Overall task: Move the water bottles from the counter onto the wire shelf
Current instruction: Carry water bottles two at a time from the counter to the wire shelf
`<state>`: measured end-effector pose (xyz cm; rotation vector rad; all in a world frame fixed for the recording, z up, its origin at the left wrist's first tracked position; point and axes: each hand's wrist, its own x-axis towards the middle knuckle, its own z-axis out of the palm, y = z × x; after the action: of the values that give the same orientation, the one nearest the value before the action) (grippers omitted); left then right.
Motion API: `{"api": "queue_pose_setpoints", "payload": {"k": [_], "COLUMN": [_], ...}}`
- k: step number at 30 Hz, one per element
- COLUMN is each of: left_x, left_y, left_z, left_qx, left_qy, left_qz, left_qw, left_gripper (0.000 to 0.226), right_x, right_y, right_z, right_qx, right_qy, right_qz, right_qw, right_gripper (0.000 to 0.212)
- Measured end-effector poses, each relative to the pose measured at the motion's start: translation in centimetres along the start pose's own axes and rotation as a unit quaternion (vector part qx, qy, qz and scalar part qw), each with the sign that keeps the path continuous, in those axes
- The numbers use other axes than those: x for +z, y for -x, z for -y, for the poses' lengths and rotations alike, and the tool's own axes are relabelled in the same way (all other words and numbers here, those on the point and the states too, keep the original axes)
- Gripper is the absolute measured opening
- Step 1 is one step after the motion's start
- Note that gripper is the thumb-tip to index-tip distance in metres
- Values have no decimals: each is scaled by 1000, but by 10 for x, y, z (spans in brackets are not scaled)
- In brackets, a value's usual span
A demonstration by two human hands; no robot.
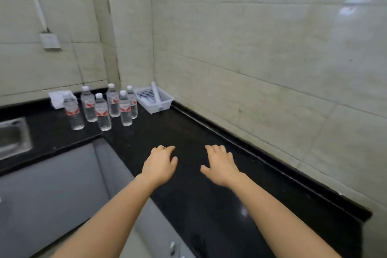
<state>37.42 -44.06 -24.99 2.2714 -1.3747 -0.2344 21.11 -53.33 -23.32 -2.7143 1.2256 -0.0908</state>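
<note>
So closest to the camera you've got two bare forearms reaching out over a black counter (209,205), the speckled glossy kind. Both hands are palm-down and empty, fingers loosely spread and a bit curled: the left hand (160,164) sits near the counter's inner edge, the right hand (219,164) is off to its side with a clear gap of bare counter between them. Can't really tell if the fingertips are touching the stone or just hovering over it. Neither hand is anywhere near a bottle. Below the left arm there are grey cabinet fronts (54,184), and the counter wraps around in an L shape. Off on the left edge there's a metal sink (13,138) sunk into the counter. Further back, toward the corner, the water bottles (104,109) are all standing upright in a loose cluster on the counter, six by my count, clear with white caps and red-and-white labels, some nearly touching each other. Behind the leftmost bottle is something white and crumpled, looks like a cloth (60,98). Just beside the bottles on the right, tucked into the corner, is a white plastic basket (165,98) with a white tube-ish thing (156,94) leaning in it. Walls are pale tile, and there's a wall socket (50,41) up on the left with a white conduit running up from it.
</note>
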Motion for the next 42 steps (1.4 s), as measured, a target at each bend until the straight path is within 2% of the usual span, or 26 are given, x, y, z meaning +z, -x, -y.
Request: {"api": "queue_pose_setpoints", "payload": {"k": [9, 15, 22, 28, 34, 38, 42], "left_x": [-30, -51, -66, -86, -112, -124, -131], "left_y": [-106, -191, -251, -304, -365, -400, -426], "left_z": [129, 199, 271, 333, 390, 416, 430], "left_qx": [-90, -128, -168, -163, -163, -153, -70], "left_qy": [-34, -38, -26, -37, -1, 23, 17], "left_qz": [-6, -2, -16, -29, -36, -38, -40], "left_qw": [995, 991, 985, 986, 986, 987, 997], "left_gripper": [50, 49, 49, 43, 35, 61, 72], "right_x": [46, 60, 79, 97, 100, 99, 95], "right_y": [-167, -279, -372, -438, -503, -542, -577], "right_z": [98, 138, 193, 246, 282, 301, 313], "right_qx": [-73, -84, -110, -109, -51, -1, 12], "right_qy": [4, -7, -2, -8, -45, -59, -17], "right_qz": [41, 69, 93, 101, 70, 24, 4], "right_qw": [996, 994, 990, 989, 995, 998, 1000], "right_gripper": [69, 69, 70, 67, 68, 72, 69]}}
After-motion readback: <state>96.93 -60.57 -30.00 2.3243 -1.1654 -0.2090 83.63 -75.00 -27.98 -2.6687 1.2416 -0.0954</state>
